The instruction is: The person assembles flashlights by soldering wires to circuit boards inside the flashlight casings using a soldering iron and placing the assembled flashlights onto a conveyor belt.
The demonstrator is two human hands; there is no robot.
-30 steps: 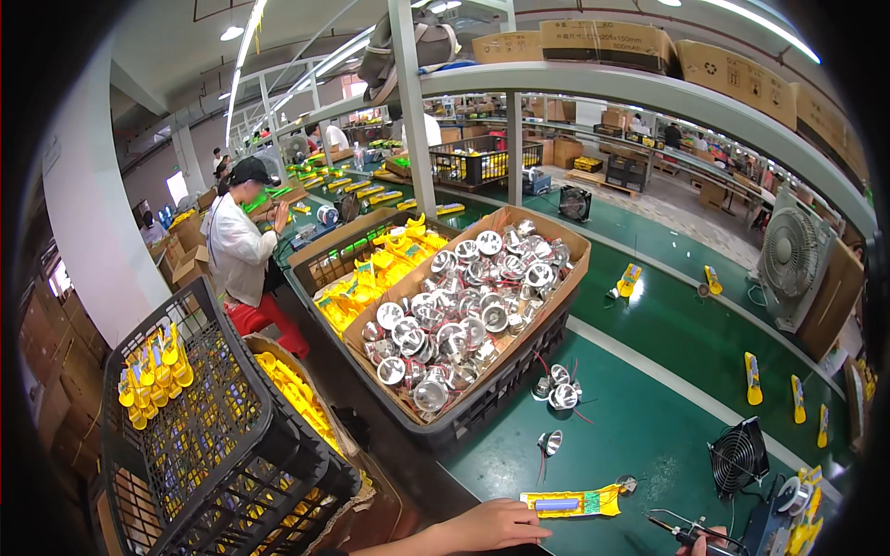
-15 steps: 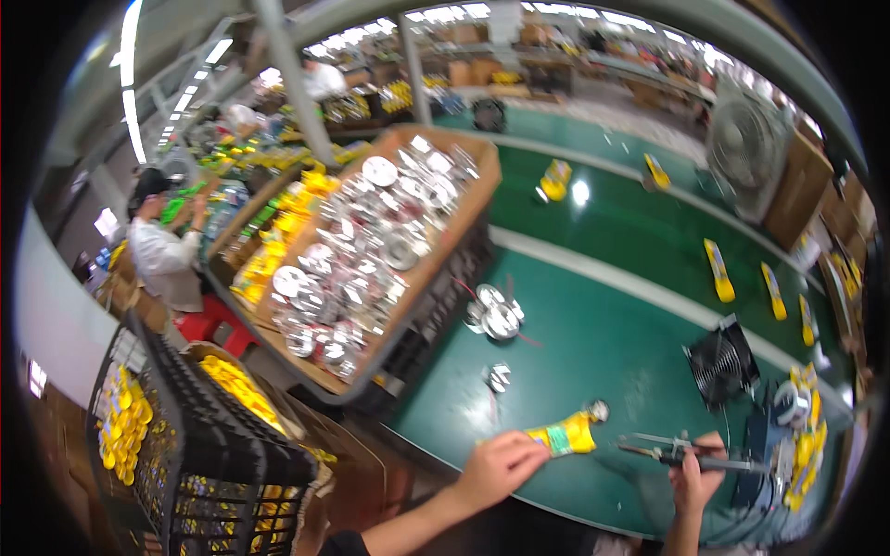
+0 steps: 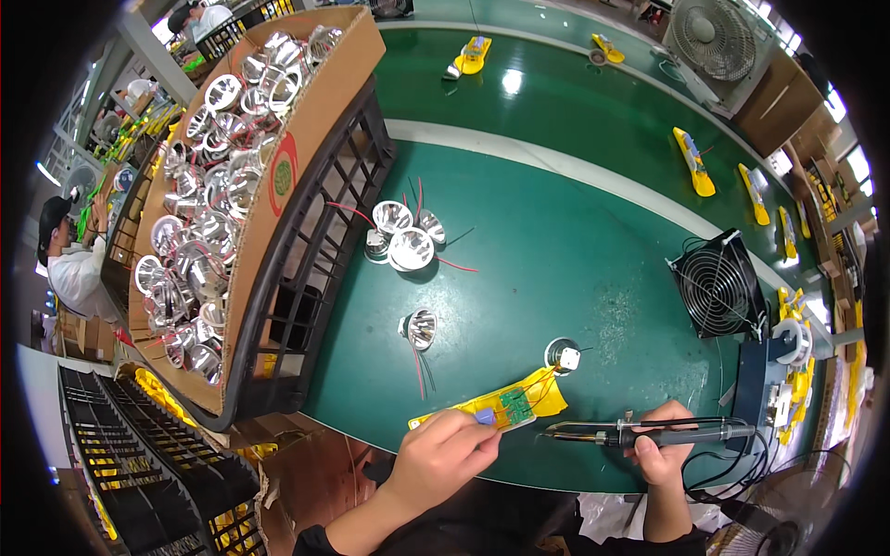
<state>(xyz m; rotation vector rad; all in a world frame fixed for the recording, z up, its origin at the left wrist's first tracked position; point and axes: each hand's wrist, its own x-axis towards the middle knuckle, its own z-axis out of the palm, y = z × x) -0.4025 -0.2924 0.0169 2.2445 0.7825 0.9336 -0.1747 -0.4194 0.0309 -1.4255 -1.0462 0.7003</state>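
Note:
My left hand (image 3: 438, 465) grips the near-left end of a yellow plastic housing (image 3: 551, 393) lying on the green bench. Inside the housing are a small green circuit board (image 3: 515, 405) and a blue-purple cylindrical part (image 3: 485, 416) beside my fingertips. At its far-right end sits a small reflector cup (image 3: 562, 356) with a white square back, apparently joined by thin wires. My right hand (image 3: 664, 443) is closed around a soldering iron (image 3: 714, 434) with a metal attachment along its shaft. Its tip points left, close to the housing's near-right edge; contact cannot be made out.
Several loose wired reflector cups (image 3: 412, 248) lie on the bench. A carton of reflectors (image 3: 324, 102) in a black crate stands left. At right are a black fan (image 3: 718, 283) and a blue box (image 3: 749, 394) with a cable. Yellow housings (image 3: 693, 163) lie on the green strip beyond.
The view has tipped down toward the bench. The soldering iron's tip is nearer the housing, and the circuit board now shows clearly. My left hand still grips the housing.

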